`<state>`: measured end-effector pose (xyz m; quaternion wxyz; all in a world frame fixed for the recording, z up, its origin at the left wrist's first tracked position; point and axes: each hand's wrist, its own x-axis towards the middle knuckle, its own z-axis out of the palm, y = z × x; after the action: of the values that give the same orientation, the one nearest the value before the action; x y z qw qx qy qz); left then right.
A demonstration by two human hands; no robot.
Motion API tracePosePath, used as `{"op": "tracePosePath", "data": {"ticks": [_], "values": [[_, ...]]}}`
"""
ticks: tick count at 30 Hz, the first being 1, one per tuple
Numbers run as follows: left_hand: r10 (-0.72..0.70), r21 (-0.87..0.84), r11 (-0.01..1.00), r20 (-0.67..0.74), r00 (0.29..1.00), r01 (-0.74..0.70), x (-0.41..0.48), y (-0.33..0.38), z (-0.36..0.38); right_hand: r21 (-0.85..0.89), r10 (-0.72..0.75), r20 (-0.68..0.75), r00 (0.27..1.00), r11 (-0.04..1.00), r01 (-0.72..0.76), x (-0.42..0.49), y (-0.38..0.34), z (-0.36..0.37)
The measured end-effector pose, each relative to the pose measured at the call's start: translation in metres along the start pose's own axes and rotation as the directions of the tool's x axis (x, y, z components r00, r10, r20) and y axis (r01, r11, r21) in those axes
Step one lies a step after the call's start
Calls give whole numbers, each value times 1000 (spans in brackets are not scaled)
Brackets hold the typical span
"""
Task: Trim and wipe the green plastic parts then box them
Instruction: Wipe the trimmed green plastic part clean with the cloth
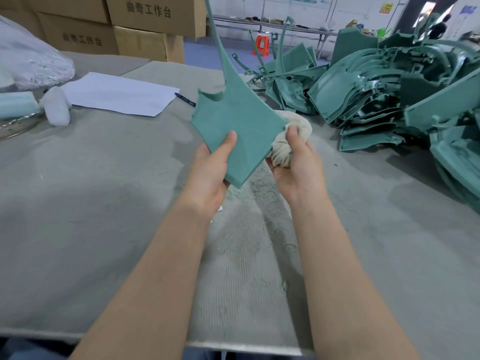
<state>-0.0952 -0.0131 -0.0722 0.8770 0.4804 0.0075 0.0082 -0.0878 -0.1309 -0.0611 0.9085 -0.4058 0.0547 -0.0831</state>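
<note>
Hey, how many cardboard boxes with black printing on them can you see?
2: the upper printed box atop the stack at the back, and the lower printed box down-left of it. Neighbouring boxes show plain faces; theirs may be hidden.

Bright even indoor light, soft shadows, wide-angle edge warp, bg blurry.

Teal green against dusty grey.
Matte teal on the plastic part (239, 126), glossier teal across the pile of parts (384, 105); off-white for the cloth (294, 133); grey with faint ribbed stripes on the table cover (104, 203); plain white on the paper sheet (117, 94); black on the pen (185, 99); brown with dark printed characters on the cardboard boxes (150, 14).
</note>
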Motion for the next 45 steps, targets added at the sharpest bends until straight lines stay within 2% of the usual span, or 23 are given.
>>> {"op": "tracePosePath", "data": {"ticks": [5, 10, 15, 21, 29, 34, 36, 39, 42, 45], "values": [[15, 6, 1000, -10, 1000, -15, -1, -1, 2, -49, -15, 17, 1000, 999, 16, -2, 3, 2], [18, -43, 999, -26, 999, -19, 2, 1, -3, -104, 28, 4, 1000, 994, -27, -1, 7, 4], [13, -80, 997, -44, 999, -16, 3, 1, -7, -283, -82, -67, 994, 957, 60, 2, 8, -3], [-13, -70, 998, -40, 999, 10, 3, 2, -8, -195, -87, -131, 988, 979, 61, 4, 4, -8], [3, 61, 998, 3, 1000, -3, 0, 0, -3, -30, 57, -145, 988, 998, -62, 5, 2, -3], [57, 57, 997, 12, 998, -58, 1, -5, 2, -173, 48, -111, 993, 983, -67, -3, 14, 8], [133, 121, 984, -48, 990, -127, 3, -6, 1, -385, 23, -71, 997, 922, -49, -8, 25, 13], [301, 210, 940, -150, 942, -268, 6, -4, -2, -719, -13, -12, 1000, 695, 0, -17, 39, 19], [346, 155, 936, -216, 913, -317, 8, 1, -7, -854, 56, 89, 994, 518, 47, -21, 40, 21], [242, -42, 965, -241, 940, -259, 10, 6, -12, -889, 196, 123, 973, 457, 20, -19, 26, 16]]}}
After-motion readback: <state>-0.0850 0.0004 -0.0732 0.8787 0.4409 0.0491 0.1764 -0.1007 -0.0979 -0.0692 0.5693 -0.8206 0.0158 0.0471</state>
